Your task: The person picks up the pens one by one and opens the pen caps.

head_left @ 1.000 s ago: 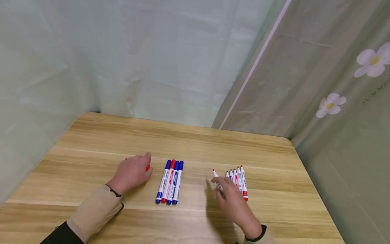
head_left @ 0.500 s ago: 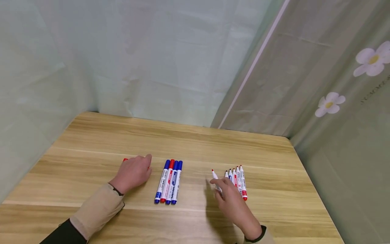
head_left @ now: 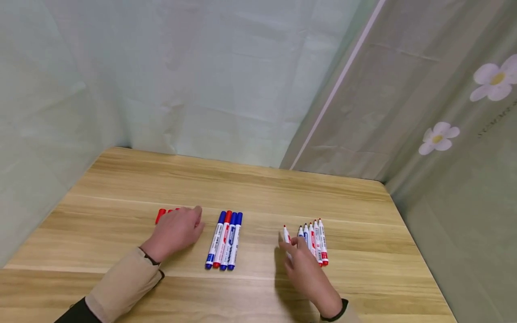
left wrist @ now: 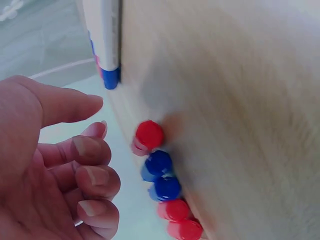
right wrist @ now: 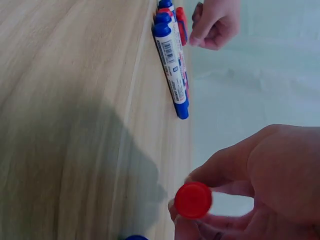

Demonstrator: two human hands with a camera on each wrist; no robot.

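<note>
My left hand hovers by a row of loose marker caps at the left of the table, fingers loosely bent and nothing between them. In the left wrist view a red cap, two blue caps and more red ones stand close together just past the fingertips. The head view shows only part of that row, with a red cap at its left end. My right hand pinches an uncapped red marker, tip pointing away. Its red rear end faces the right wrist camera.
Capped markers, blue and red, lie side by side in the middle. Several uncapped markers lie in a row beside my right hand, partly hidden by it. Curtains hang behind the wooden table.
My left hand has shifted slightly, uncovering red caps to its left; the red cap seen at its fingertips is now hidden. The marker in my right hand has turned to point straighter away.
</note>
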